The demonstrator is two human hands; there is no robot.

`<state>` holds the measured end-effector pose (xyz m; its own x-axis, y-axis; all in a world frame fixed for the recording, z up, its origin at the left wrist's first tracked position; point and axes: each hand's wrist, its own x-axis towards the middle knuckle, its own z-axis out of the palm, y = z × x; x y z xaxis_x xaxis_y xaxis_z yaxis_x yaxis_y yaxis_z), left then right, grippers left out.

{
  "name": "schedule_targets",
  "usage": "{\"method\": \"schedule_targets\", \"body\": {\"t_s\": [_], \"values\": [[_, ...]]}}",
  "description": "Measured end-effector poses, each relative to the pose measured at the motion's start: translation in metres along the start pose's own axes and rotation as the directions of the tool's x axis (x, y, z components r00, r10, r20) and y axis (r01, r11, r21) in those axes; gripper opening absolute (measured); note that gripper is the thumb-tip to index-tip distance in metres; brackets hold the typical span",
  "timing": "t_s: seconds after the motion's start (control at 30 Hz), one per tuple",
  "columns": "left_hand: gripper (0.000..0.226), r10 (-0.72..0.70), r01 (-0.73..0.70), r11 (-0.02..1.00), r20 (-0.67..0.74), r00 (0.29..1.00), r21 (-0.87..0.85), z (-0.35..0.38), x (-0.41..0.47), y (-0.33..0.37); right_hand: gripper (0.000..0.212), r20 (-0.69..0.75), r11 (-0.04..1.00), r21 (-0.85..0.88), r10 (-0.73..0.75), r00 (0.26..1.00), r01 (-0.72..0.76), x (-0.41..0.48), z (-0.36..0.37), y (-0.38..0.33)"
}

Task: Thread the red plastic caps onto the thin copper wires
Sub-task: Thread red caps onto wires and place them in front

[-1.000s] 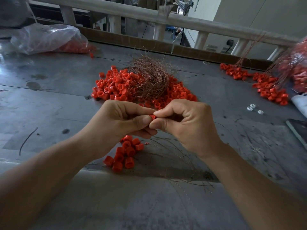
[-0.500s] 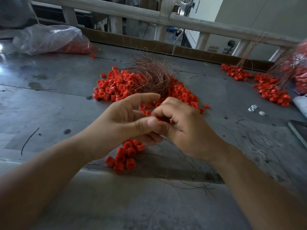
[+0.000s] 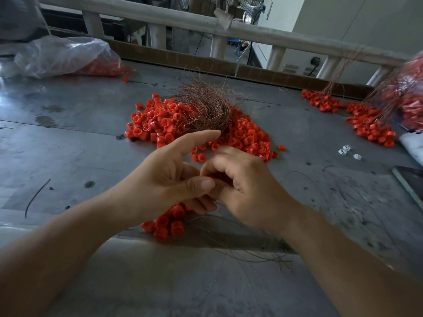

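Several red plastic caps (image 3: 169, 225) lie bunched beneath the left hand (image 3: 160, 186), nearest the table edge. They are judged already strung, since thin copper wires (image 3: 258, 259) trail below the right hand (image 3: 249, 191). The hands meet, left thumb against curled right fingers; what they hold is hidden, so neither grip can be confirmed. Just beyond the fingertips, a loose heap of red caps (image 3: 247, 138) and a tangled copper wire bundle (image 3: 206, 108) sit within easy reach for resupply.

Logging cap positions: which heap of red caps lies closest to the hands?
The small cluster partly under the left hand; the central heap and the right heap lie farther back.
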<state>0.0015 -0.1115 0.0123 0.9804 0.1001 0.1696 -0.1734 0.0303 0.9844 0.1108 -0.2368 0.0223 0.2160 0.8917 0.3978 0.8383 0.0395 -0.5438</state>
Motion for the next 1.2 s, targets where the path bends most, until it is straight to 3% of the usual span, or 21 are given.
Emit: {"method": "schedule_targets", "body": {"t_s": [0.23,0.33,0.43,0.57,0.6,0.77,0.87,1.0,1.07,1.2], "values": [[0.061,-0.042,0.038,0.998,-0.072,0.997,-0.047,0.0,0.003,0.002,0.006,-0.037,0.998,0.065,0.016,0.999,-0.013,0.001,0.001,0.002],[0.053,-0.028,0.024,0.999,-0.117,0.993,-0.034,-0.003,0.005,0.002,0.015,-0.062,0.99,0.139,0.005,0.998,0.004,0.001,0.001,0.001],[0.052,0.012,-0.031,0.994,-0.173,0.985,-0.105,-0.008,0.007,0.005,0.029,-0.055,0.971,0.229,0.088,0.995,-0.073,0.002,-0.004,0.001],[0.05,0.076,-0.124,0.968,-0.217,0.973,-0.219,-0.013,0.008,0.008,0.009,-0.052,0.936,0.321,0.17,0.984,-0.145,0.003,-0.011,0.004],[0.049,0.082,-0.134,0.965,-0.226,0.971,-0.224,-0.013,0.009,0.009,0.002,-0.066,0.935,0.324,0.174,0.982,-0.144,0.003,-0.012,0.005],[0.028,0.057,-0.121,0.964,-0.263,0.963,-0.235,-0.016,0.008,0.012,0.018,-0.15,0.966,0.226,0.162,0.975,-0.126,0.002,-0.022,0.006],[0.011,0.072,-0.118,0.983,-0.297,0.952,-0.141,-0.016,0.008,0.011,0.014,-0.151,0.965,0.201,0.202,0.968,-0.17,0.003,-0.027,0.007],[0.014,0.054,-0.046,0.998,-0.341,0.939,0.032,-0.014,0.009,0.007,0.016,-0.084,0.956,0.142,0.271,0.959,-0.257,0.003,-0.029,0.01],[0.013,0.068,0.018,0.975,-0.371,0.926,0.224,-0.013,0.009,0.003,0.017,-0.04,0.946,0.088,0.315,0.948,-0.311,0.002,-0.028,0.013],[0.019,0.197,0.097,0.703,-0.324,0.925,0.705,-0.011,0.008,-0.005,0.019,0.059,0.932,-0.091,0.356,0.933,-0.35,0.001,-0.027,0.017]]}}
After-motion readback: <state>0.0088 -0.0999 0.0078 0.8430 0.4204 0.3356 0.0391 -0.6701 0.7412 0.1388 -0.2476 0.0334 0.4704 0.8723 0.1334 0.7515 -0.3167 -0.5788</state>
